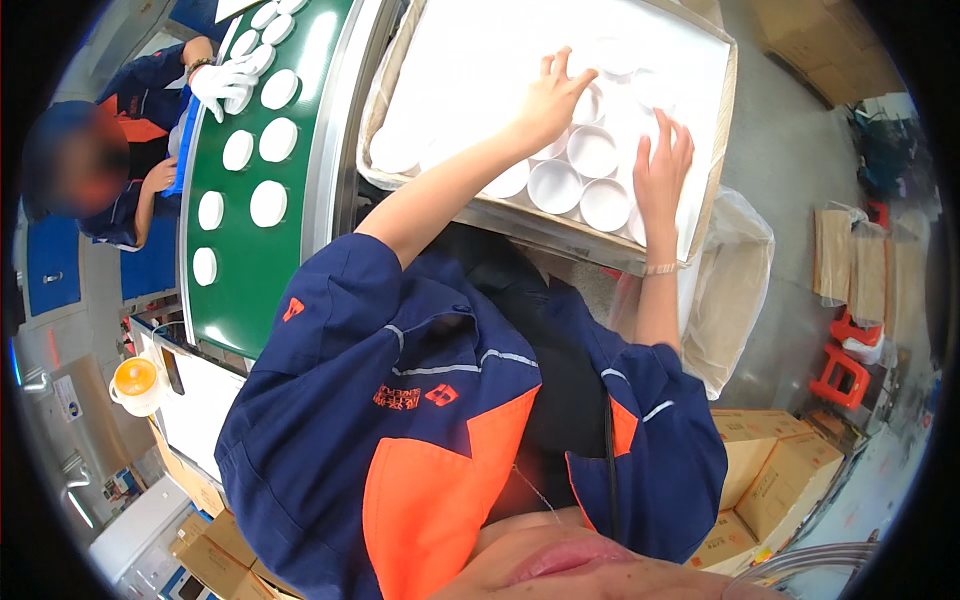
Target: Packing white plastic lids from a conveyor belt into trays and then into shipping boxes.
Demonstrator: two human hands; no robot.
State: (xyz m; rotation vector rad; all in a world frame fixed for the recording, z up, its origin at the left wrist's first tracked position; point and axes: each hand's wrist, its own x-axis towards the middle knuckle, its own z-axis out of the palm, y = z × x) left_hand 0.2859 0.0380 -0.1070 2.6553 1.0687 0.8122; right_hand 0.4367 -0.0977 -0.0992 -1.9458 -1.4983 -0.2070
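Note:
White round shallow caps point(554, 186) lie with their hollow sides up in a white-lined cardboard box point(440, 75). Over the middle of the box reaches my left hand point(548, 100), fingers spread, next to the caps and with nothing visible in its grasp. My right hand point(663, 168) is at the right of the cap group, its fingers apart and pointing away from me. It looks empty too. Some caps are partly hidden behind my hands, and glare washes out those farther back.
A green conveyor belt point(235, 285) carrying white round pieces point(268, 204) runs on the left. Beyond it, a co-worker's gloved hand point(222, 85) touches pieces. Right of the box stands a plastic-lined bin point(735, 290); red stools point(840, 378) and cartons point(790, 480) are farther right.

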